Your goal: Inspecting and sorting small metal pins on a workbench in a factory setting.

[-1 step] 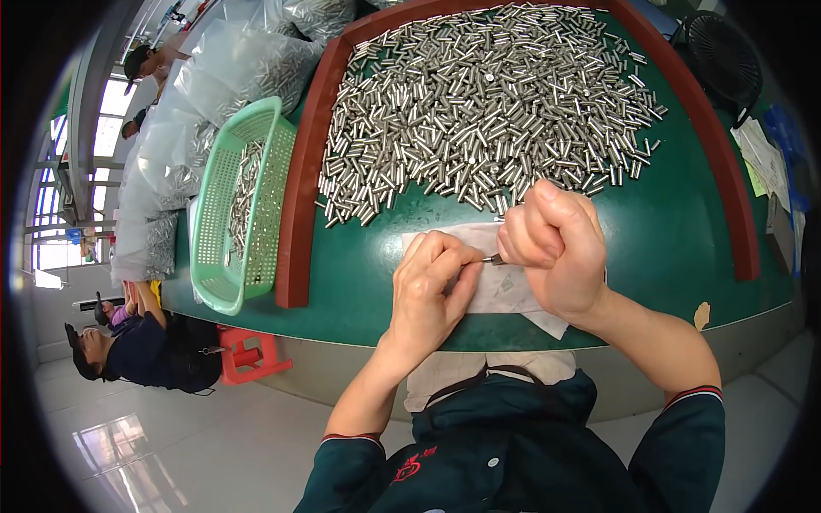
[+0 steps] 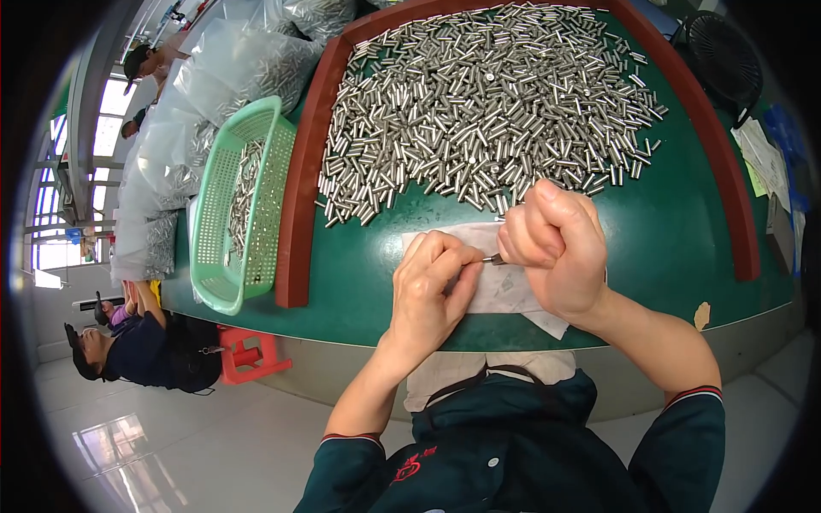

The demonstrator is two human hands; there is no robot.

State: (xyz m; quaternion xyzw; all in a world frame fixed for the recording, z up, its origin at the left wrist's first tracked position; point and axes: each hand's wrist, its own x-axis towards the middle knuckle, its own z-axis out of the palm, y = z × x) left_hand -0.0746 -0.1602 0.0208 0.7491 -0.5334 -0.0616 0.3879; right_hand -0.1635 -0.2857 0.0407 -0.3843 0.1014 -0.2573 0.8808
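My left hand is closed, thumb and forefinger pinched on the end of a small metal pin. Close by its right, my right hand makes a fist with the thumb on top. A short dark tip shows between the two hands, at the right fingers; the fist hides whatever else it holds. Both hands are just above a pale cloth that lies on the green tabletop. Beyond them spreads a large heap of shiny metal pins.
A dark red wooden border surrounds the heap on three sides. Left of it stands a green plastic basket holding more pins. Clear bags of metal parts, a black fan and papers flank the table. Another person sits at left.
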